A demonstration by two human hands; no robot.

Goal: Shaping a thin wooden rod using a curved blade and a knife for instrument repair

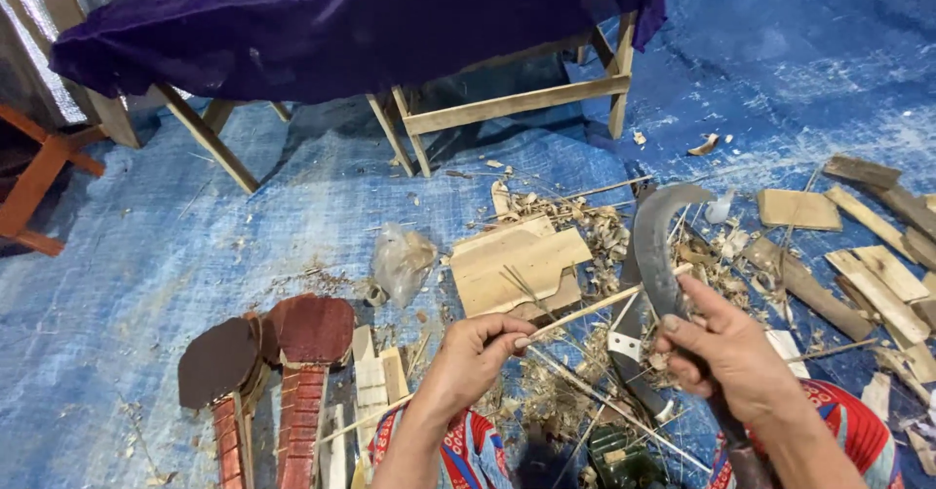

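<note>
Left hand [473, 352] pinching thin stick [595, 309] near its end, right hand [726, 352] wrapped tight round sickle [658, 245] handle. Stick crossing blade, middle of scene. Looks light, springy, probably snappable; best held close to blade.

Bright even light, sharp, wide-angle bending

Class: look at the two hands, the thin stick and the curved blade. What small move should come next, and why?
Probably draw the blade along the stick, away from the body, to shave it. The left hand pinches the stick's near end, the right hand grips the blade's handle, and the stick's far end already meets the blade's edge, with shavings below.
</note>
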